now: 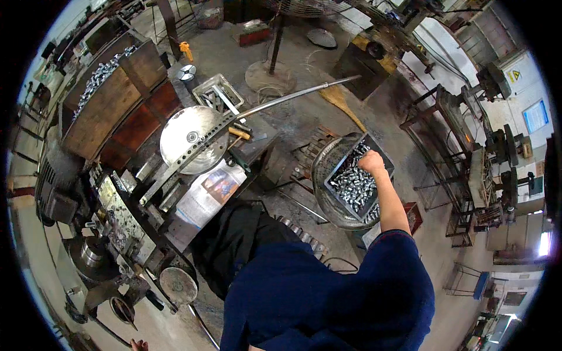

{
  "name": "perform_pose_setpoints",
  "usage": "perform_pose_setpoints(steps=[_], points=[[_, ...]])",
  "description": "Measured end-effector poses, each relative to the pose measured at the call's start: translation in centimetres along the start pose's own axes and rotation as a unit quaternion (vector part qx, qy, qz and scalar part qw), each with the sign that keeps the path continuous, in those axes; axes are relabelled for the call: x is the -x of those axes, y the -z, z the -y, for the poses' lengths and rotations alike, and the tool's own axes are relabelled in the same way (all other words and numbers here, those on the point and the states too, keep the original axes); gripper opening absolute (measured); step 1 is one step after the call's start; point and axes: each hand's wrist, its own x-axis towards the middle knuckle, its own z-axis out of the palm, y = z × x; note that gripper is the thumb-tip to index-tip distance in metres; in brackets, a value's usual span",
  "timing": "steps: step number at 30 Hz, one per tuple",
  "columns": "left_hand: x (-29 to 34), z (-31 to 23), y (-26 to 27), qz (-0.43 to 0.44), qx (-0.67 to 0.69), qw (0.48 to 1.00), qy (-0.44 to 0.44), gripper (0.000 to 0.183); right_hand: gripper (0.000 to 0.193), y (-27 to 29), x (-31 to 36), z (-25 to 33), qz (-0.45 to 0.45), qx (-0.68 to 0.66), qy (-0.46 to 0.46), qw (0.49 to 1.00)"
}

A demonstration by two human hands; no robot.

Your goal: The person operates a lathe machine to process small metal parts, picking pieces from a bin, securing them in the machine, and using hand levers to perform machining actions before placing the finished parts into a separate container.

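Note:
My right arm reaches out to a dark rectangular tray (343,202) heaped with small shiny metal parts (353,185). Over the far right part of that heap is my right hand (371,162), its fingers curled closed; what they hold, if anything, is hidden. The tray sits tilted in a round perforated metal basin (319,167). Only some fingertips of my left hand (139,346) show at the lower left edge of the view, near the machine's handwheel (122,310). Their grip cannot be made out.
A machine with a large round metal disc (190,137) and a long slotted bar (202,142) stands to my left. Beyond it are a wooden bin (111,111) of metal parts and a tool tray (231,88). A broom (345,108) lies past the basin; workbenches line the right.

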Motion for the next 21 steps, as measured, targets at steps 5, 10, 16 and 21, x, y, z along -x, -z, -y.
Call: perform_pose_setpoints(steps=[5, 10, 16, 21], points=[[-0.6, 0.6, 1.2, -0.005, 0.06, 0.998, 0.011, 0.051, 0.042, -2.3, -1.4, 0.5, 0.031, 0.125, 0.054, 0.99], [-0.7, 1.6, 1.8, -0.004, 0.045, 0.999, 0.002, 0.052, 0.043, -0.3, -1.3, 2.3, 0.081, 0.209, 0.079, 0.971], [-0.7, 1.5, 1.6, -0.013, 0.048, 0.999, -0.005, 0.049, 0.046, -1.3, -2.4, 1.7, 0.11, 0.15, 0.029, 0.982], [-0.5, 1.1, 1.2, -0.03, 0.054, 0.998, 0.0, 0.048, 0.047, -2.5, -2.8, 0.7, 0.078, 0.216, 0.083, 0.97]])
